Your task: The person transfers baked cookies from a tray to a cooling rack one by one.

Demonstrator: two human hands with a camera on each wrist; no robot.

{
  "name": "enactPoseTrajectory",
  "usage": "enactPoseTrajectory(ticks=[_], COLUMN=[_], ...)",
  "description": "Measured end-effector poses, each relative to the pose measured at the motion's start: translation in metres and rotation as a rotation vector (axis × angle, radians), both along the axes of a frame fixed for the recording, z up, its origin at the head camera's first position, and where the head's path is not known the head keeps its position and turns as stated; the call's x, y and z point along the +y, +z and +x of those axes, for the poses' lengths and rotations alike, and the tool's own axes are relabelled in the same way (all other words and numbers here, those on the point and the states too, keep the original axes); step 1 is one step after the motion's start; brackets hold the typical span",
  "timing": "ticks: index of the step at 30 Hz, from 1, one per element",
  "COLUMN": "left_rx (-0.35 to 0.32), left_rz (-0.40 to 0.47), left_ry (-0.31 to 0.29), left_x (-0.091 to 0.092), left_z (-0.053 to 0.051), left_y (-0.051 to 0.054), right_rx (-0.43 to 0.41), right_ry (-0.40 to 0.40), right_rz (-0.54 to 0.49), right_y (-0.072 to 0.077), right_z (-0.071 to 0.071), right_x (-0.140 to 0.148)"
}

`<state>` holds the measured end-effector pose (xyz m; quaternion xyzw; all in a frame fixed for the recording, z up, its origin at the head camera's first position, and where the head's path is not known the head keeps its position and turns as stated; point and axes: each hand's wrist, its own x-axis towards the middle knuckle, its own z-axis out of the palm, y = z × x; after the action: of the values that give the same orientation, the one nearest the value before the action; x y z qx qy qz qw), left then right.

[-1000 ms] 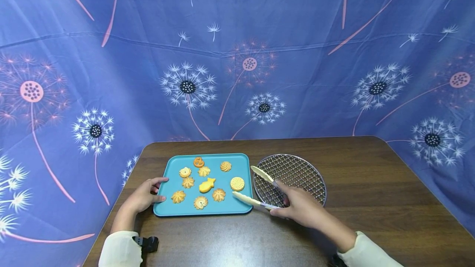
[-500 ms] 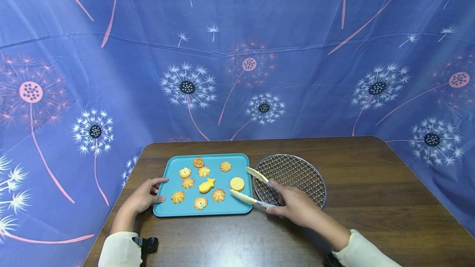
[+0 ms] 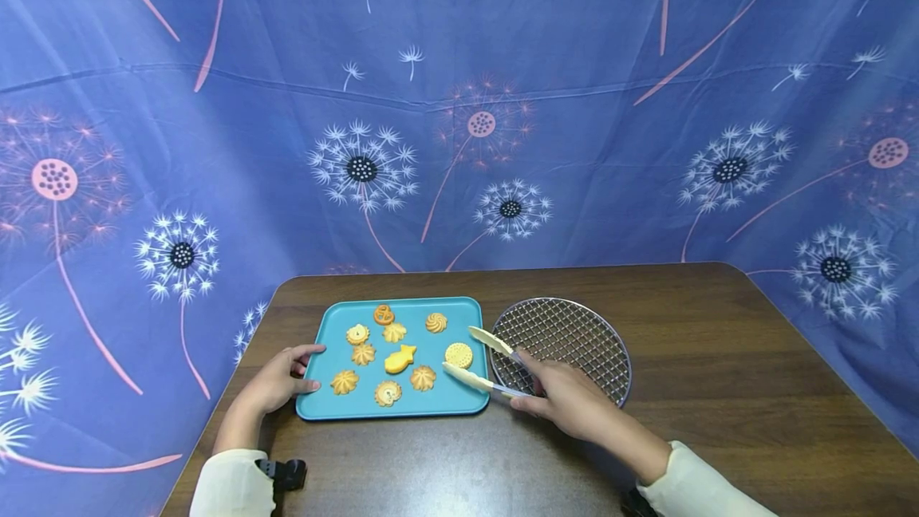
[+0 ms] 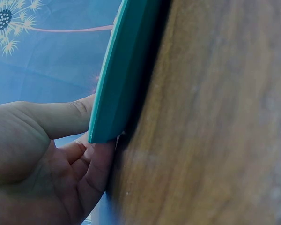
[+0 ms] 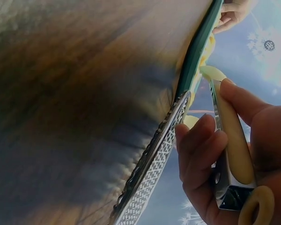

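My left hand grips the left edge of a turquoise tray, thumb over the rim and fingers beneath. On the tray lie several cookies, among them a round dotted cracker near the right side, a yellow fish-shaped one and a pretzel. My right hand holds cream-tipped tongs between thumb and fingers. The tongs' jaws are spread apart, one tip on each side of the cracker. In the right wrist view, a pull ring sits at the tongs' hinge end.
A round wire rack lies right of the tray, partly under my right hand and the tongs. The brown wooden table extends to the right and front. A blue dandelion-print cloth hangs behind.
My right hand has moved slightly left with the tongs, bringing their tips from right of the cracker to around it. The left hand and tray stay put.
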<state>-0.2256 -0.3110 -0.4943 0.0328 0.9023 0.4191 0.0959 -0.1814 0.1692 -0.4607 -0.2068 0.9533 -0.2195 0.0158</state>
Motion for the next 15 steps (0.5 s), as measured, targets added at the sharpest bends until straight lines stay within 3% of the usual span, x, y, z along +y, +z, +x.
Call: enactPoseTrajectory(ticks=[15], left_rx=[0.004], left_rz=[0.014], left_ry=[-0.012], left_x=[-0.001], left_z=[0.0], left_y=[-0.001], right_rx=[0.011], right_ry=[0.025], right_rz=[0.091], right_y=[0.008], right_z=[0.0], right_x=[-0.011])
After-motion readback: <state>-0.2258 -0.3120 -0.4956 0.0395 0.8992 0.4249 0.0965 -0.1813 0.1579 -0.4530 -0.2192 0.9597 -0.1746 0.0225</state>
